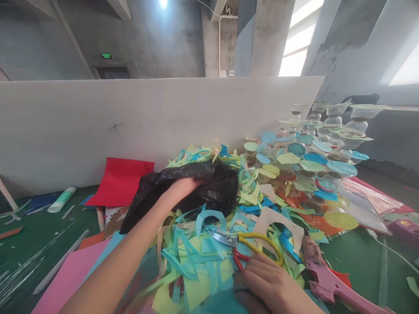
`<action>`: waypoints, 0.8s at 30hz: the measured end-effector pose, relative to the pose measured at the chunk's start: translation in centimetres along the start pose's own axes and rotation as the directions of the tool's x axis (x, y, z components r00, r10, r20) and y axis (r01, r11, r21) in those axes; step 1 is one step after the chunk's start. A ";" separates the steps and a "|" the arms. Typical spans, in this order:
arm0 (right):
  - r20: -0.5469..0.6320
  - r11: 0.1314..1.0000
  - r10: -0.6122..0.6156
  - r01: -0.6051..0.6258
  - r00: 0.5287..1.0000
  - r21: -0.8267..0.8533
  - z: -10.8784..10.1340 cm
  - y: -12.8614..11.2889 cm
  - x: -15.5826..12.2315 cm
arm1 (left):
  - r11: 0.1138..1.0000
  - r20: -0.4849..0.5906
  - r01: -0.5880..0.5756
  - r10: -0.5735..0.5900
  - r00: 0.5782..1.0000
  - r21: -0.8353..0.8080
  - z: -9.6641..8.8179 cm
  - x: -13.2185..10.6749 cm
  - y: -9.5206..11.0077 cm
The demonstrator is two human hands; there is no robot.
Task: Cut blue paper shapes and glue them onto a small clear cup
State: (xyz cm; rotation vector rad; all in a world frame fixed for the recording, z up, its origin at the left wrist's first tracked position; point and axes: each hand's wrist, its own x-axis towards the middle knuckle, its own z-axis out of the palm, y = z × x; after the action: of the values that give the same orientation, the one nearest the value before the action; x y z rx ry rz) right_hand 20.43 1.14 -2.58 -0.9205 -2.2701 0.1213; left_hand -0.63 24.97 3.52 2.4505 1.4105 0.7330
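My left hand (pixel 194 184) reaches into a crumpled black plastic bag (pixel 216 192); its fingers are hidden by the bag. My right hand (pixel 268 281) is closed at the handles of a pair of scissors (pixel 229 239), with its fingers curled over the red loop. The yellow loop rises beside the knuckles, and the blades point left toward the bag. Beneath both hands spreads a heap of cut paper scraps (pixel 196 261) in green, yellow and blue. A pale card with a round cut-out (pixel 273 218) lies just beyond the scissors.
To the right stand stacked clear plastic cups (pixel 334 120) with paper discs between them. A pink glue gun (pixel 327 277) lies at front right. Red paper (pixel 126 181), a pink sheet (pixel 72 274) and a green-white tube (pixel 62 199) are on the left. A white board (pixel 163 117) stands behind.
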 end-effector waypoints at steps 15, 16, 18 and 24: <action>0.134 0.993 0.109 -0.115 0.985 0.039 -1.6 -0.9 0.3 | 0.999 -0.012 -0.013 0.014 1.000 0.042 -0.7 -3.2 -3.0; 0.141 0.991 0.119 -0.126 0.983 0.039 -1.6 -0.9 0.3 | 0.999 -0.018 -0.014 0.015 1.000 0.044 -0.7 -3.3 -3.0; 0.147 0.990 0.133 -0.140 0.980 0.035 -1.6 -1.0 0.3 | 0.999 -0.031 -0.019 0.020 0.999 0.047 -0.6 -3.3 -3.0; 0.147 0.988 0.133 -0.144 0.980 0.063 -1.1 -0.7 0.0 | 0.997 -0.039 -0.064 0.066 0.997 0.051 -0.5 -3.7 -2.7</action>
State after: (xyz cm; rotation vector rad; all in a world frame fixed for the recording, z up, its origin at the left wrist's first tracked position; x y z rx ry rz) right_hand 20.71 0.49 -1.50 -1.0604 -2.3123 0.3400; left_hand -4.47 23.22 1.67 2.5445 1.3848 0.7750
